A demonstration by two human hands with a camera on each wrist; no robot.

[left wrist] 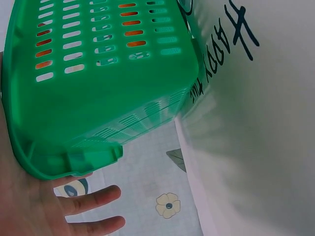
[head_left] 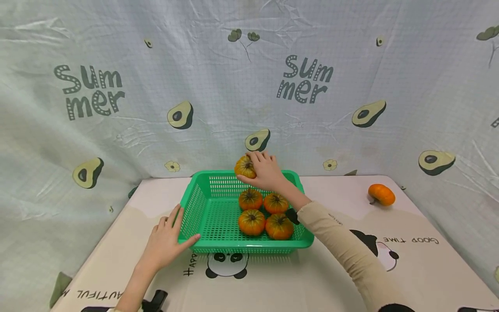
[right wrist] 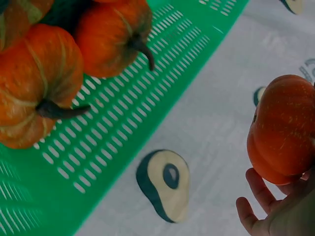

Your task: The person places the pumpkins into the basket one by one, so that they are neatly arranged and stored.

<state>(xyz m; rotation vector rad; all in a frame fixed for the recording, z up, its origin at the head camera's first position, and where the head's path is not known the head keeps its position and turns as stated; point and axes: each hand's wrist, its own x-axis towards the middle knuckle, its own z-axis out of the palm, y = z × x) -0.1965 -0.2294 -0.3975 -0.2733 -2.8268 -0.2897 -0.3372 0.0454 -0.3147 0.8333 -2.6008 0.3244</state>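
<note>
A small orange pumpkin [head_left: 244, 167] is gripped between the thumb and fingers of my right hand [head_left: 266, 170], raised over the back part of the green plastic basket [head_left: 249, 244]. The right wrist view shows this pumpkin [right wrist: 281, 129] at the right, with the fingers [right wrist: 261, 189] against its side. Several more pumpkins sit in the right half of the basket, among them a front one [head_left: 251, 222] and a back one [head_left: 250, 199]. My left hand [head_left: 165, 240] rests against the basket's front left corner, fingers [left wrist: 96, 199] extended along the outside of the rim.
Another orange pumpkin [head_left: 381, 194] lies on the table [head_left: 343, 268] at the far right, outside the basket. Behind the table hangs a pale curtain [head_left: 218, 86] printed with avocados. Panda drawings and lettering mark the tablecloth.
</note>
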